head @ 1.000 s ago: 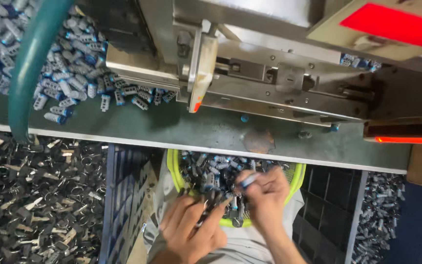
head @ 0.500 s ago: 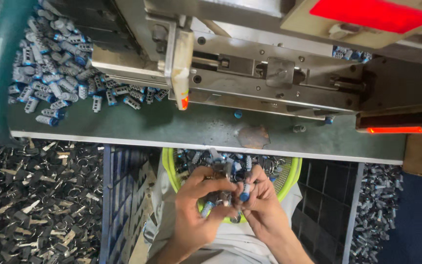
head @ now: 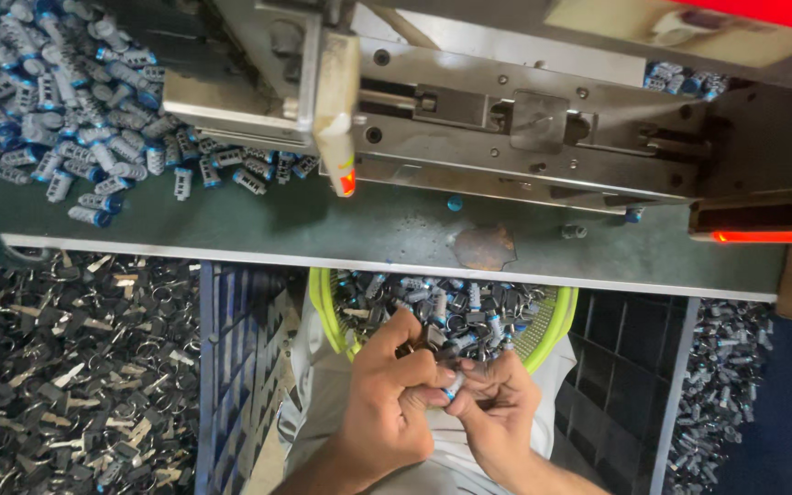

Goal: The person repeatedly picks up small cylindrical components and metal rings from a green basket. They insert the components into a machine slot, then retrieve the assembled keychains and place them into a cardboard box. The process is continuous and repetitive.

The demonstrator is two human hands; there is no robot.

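Observation:
My left hand (head: 387, 403) and my right hand (head: 497, 403) meet over my lap, just in front of a yellow-green basket (head: 323, 302) filled with small grey and blue-tipped plastic parts (head: 451, 307). Both hands pinch one small grey part with a blue tip (head: 451, 385) between the fingertips. The left hand's fingers also curl around something dark; I cannot tell what it is. The basket sits under the front edge of a green worktable (head: 396, 238).
A metal machine (head: 506, 128) with a red-tipped nozzle (head: 346, 179) stands on the table. A heap of grey-blue parts (head: 66, 137) lies at the table's left. A pile of dark metal pieces (head: 57, 376) covers the floor left; a blue crate (head: 240, 367) stands beside my leg.
My hands have drawn closer together and nearer my body, out of the basket, now pinching one small part. The view has shifted slightly left.

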